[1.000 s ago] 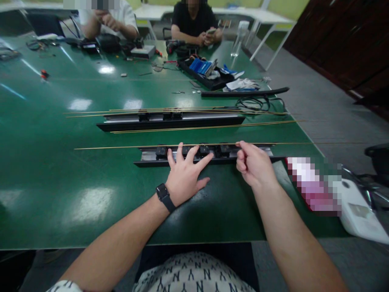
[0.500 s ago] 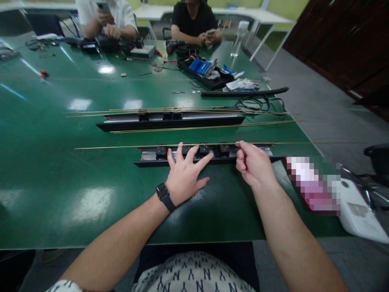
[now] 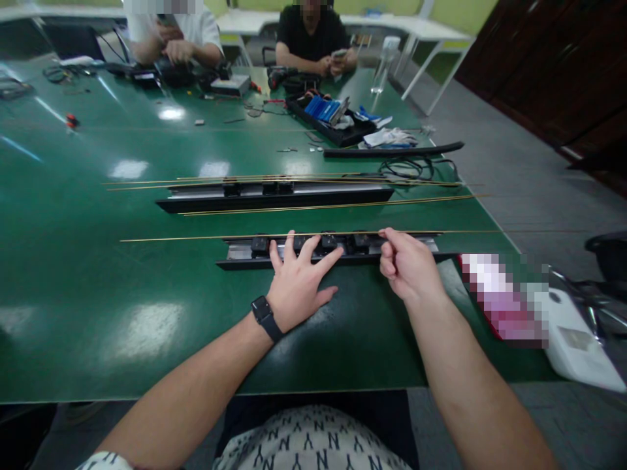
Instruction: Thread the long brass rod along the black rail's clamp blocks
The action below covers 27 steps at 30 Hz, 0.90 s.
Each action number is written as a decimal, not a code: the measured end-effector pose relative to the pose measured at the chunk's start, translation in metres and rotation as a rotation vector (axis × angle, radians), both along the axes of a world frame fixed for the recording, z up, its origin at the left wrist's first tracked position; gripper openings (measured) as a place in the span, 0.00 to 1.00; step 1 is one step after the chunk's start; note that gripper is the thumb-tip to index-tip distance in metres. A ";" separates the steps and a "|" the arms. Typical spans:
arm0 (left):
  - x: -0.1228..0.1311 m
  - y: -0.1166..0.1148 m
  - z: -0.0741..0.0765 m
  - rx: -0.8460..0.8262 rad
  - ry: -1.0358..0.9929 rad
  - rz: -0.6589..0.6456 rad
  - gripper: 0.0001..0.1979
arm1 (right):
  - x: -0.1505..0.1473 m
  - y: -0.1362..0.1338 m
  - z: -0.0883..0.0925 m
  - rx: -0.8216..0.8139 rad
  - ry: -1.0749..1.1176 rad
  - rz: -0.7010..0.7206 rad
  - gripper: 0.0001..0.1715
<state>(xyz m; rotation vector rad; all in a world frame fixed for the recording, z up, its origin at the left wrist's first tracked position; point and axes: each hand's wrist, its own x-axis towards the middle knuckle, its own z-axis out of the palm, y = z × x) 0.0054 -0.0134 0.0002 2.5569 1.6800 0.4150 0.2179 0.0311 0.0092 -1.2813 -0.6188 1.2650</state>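
A black and silver rail (image 3: 240,253) with several black blocks on it lies across the green table (image 3: 98,287) in front of me. My left hand (image 3: 298,281), with a black watch on the wrist, lies flat on the rail with its fingers spread over the blocks. Along the rail's far edge runs a long thin brass rod (image 3: 196,237). My right hand (image 3: 409,267) is closed, thumb and forefinger pinching that rod at the rail's right part.
A second rail (image 3: 274,194) with more brass rods (image 3: 318,206) lies farther back. Beyond are a black strip (image 3: 392,150), coiled cable (image 3: 416,168), a tray of blue parts (image 3: 328,117) and two seated people. A white device (image 3: 578,339) sits at the right edge.
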 end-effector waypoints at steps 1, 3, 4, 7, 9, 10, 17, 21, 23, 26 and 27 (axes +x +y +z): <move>0.000 0.000 0.000 0.000 0.001 -0.001 0.37 | 0.000 0.000 0.000 0.002 0.000 0.000 0.06; 0.000 0.000 0.001 0.000 0.003 -0.001 0.37 | 0.000 -0.001 0.000 0.006 0.000 0.000 0.06; 0.000 0.000 0.001 -0.001 0.004 -0.001 0.38 | 0.000 -0.001 0.000 0.007 -0.001 0.000 0.06; 0.000 0.000 0.001 -0.001 0.006 0.001 0.38 | 0.001 0.000 -0.001 0.008 -0.003 0.000 0.06; 0.000 0.000 0.001 -0.002 0.006 0.002 0.37 | 0.001 0.000 -0.001 0.005 -0.003 0.000 0.06; 0.000 0.000 0.001 -0.003 0.005 0.002 0.37 | 0.001 0.000 -0.001 0.001 -0.003 0.001 0.06; 0.000 0.000 0.002 -0.002 -0.004 0.001 0.37 | 0.001 0.000 0.000 0.005 -0.006 0.009 0.09; 0.000 -0.001 0.002 -0.010 -0.010 0.001 0.37 | 0.001 0.000 -0.001 0.000 -0.013 0.011 0.11; 0.001 -0.001 0.002 -0.013 -0.011 0.000 0.37 | 0.001 0.000 -0.002 -0.003 -0.014 0.010 0.11; 0.001 -0.001 0.002 -0.013 -0.010 0.002 0.38 | 0.002 0.000 -0.002 0.003 -0.012 0.013 0.09; 0.001 -0.001 0.002 -0.013 -0.009 0.003 0.38 | 0.002 0.000 -0.002 0.006 -0.011 0.014 0.09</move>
